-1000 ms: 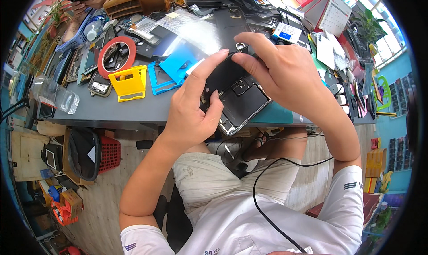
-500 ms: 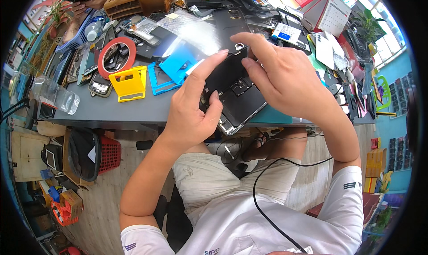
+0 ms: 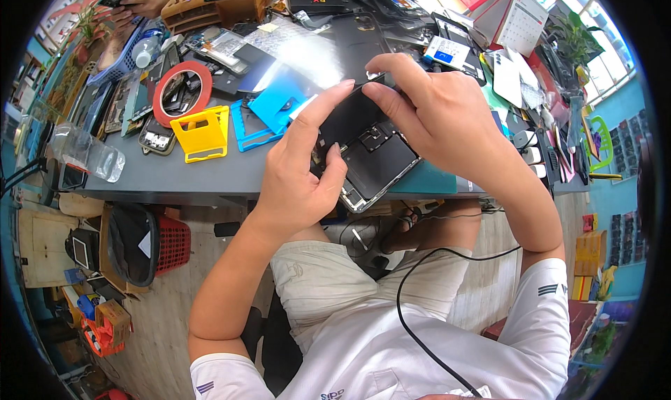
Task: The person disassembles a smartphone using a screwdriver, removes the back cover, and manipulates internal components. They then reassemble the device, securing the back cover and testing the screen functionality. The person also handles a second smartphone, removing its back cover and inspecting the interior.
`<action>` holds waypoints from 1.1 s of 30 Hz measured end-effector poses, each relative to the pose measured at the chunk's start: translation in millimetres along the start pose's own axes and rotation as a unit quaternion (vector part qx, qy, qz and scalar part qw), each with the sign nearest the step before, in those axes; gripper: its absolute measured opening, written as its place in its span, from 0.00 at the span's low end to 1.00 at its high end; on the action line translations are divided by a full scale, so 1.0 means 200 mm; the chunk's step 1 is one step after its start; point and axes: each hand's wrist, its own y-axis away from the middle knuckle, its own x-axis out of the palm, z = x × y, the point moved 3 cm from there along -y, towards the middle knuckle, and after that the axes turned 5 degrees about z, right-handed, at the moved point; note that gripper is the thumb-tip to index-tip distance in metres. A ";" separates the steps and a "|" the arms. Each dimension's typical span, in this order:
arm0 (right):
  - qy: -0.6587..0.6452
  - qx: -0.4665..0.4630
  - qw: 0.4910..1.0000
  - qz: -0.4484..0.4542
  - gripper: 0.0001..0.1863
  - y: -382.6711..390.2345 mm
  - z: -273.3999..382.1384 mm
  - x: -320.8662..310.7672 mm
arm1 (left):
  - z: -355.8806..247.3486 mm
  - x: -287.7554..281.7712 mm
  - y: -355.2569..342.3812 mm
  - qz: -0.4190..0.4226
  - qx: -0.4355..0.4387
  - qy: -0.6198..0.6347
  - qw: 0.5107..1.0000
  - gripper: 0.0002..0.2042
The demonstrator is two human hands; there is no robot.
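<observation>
An opened black phone hangs between my hands at the desk's front edge, its dark panel raised and tilted over the body, a small connector area showing. My left hand grips the phone's left side, thumb on the lower left and index finger along the panel's outer edge. My right hand holds the panel's upper right corner between thumb and bent index finger. A yellow phone stand, blue stands and a red tape roll lie left of my hands, and a teal mat lies under them.
The grey desk carries piled phones, a calendar, a plastic bottle and a blue basket. Another person's hand holds a phone at the upper left. A red bin stands below, and a black cable crosses my lap.
My right thumb slid right and down along the panel half a second ago and is now back near its top edge. My left hand stays in much the same place.
</observation>
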 end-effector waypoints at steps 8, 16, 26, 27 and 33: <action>-0.018 -0.009 1.000 -0.010 0.12 -0.01 0.01 -0.01 | -0.01 0.00 0.00 0.000 0.001 -0.007 1.000 0.35; -0.039 -0.006 0.999 -0.002 0.14 0.00 0.01 -0.01 | -0.01 0.00 0.00 0.003 0.002 -0.010 1.000 0.35; -0.063 -0.021 0.994 -0.085 0.14 0.01 0.02 0.02 | 0.00 -0.02 0.00 0.039 0.021 -0.057 0.997 0.36; -0.062 -0.012 0.995 -0.074 0.14 0.00 0.02 0.02 | 0.00 -0.02 0.00 0.041 0.019 -0.056 0.997 0.36; -0.033 0.012 0.999 -0.013 0.15 0.00 0.01 0.00 | -0.01 -0.01 0.00 0.004 0.005 -0.018 1.000 0.35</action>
